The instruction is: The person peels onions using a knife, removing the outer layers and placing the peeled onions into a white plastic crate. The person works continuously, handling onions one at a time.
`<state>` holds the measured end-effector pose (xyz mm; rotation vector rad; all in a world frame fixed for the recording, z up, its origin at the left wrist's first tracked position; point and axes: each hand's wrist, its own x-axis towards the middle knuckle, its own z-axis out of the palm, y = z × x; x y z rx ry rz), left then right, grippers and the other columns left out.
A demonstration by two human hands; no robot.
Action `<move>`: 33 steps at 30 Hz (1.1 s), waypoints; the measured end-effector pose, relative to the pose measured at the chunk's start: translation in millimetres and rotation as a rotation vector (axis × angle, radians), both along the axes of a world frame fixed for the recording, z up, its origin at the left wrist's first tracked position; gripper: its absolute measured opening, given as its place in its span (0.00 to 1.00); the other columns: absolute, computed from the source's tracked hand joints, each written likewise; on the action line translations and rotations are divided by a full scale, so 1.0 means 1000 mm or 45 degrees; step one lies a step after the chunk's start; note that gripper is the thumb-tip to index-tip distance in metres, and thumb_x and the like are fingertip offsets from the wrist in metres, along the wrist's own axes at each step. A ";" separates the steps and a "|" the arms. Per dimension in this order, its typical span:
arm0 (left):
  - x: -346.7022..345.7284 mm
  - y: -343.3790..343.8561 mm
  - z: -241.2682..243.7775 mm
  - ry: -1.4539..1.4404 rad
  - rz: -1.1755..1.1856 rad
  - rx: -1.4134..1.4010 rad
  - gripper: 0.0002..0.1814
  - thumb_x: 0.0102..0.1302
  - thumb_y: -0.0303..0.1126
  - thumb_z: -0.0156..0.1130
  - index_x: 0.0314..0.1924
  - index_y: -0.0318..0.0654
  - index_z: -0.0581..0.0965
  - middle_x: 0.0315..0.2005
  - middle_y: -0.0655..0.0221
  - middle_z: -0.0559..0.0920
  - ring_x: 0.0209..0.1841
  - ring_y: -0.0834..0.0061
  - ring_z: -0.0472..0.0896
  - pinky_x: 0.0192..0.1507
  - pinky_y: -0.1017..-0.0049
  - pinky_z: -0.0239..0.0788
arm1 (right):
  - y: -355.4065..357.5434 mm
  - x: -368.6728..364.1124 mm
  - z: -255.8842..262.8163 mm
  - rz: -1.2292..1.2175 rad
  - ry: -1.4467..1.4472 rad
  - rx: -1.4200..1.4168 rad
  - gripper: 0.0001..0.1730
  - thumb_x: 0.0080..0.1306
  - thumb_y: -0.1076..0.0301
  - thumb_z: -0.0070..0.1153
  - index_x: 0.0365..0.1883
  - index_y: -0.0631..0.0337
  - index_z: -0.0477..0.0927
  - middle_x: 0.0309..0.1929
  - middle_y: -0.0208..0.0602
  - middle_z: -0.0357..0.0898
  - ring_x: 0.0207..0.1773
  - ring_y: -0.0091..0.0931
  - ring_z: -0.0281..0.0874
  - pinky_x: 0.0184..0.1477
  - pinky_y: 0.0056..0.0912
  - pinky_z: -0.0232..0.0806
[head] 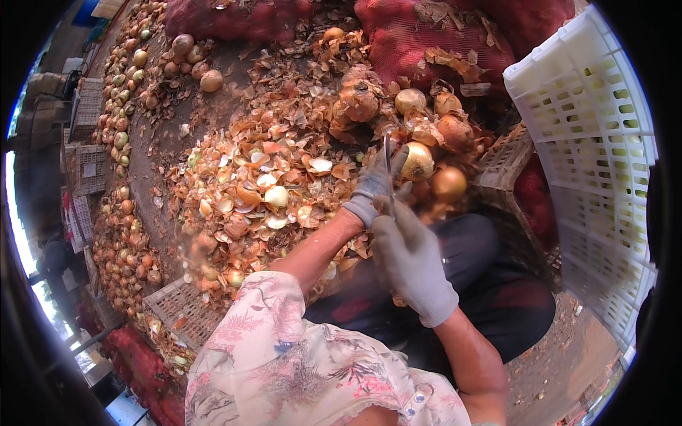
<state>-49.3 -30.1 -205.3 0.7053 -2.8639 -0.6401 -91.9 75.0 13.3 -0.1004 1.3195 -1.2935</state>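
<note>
My left hand [373, 181], in a grey knit glove, reaches to the left side of a yellow onion [417, 161]. Its fingers overlap the onion's edge; whether they grip it I cannot tell. My right hand [407, 261], gloved too, is closed around a knife [389, 168] whose thin blade points away from me, seen nearly edge-on. The blade passes in front of my left hand and hides part of it. Just below the yellow onion lies a browner onion [448, 184]. More unpeeled onions [455, 132] lie beyond, among dry skins.
A broad heap of onion skins [266, 181] covers the ground to the left. Red mesh sacks [426, 37] lie at the far side. A white plastic crate [591, 133] rises on the right, beside a dirty crate [503, 160]. Another crate [181, 309] sits lower left.
</note>
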 end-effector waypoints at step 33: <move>0.055 -0.046 0.077 1.160 0.592 2.295 0.29 0.54 0.38 0.64 0.55 0.45 0.64 0.48 0.63 0.73 0.51 0.64 0.74 0.48 0.60 0.74 | 0.002 0.011 -0.008 0.024 0.075 -0.032 0.21 0.68 0.67 0.45 0.60 0.54 0.64 0.18 0.17 0.61 0.16 0.09 0.53 0.16 0.13 0.49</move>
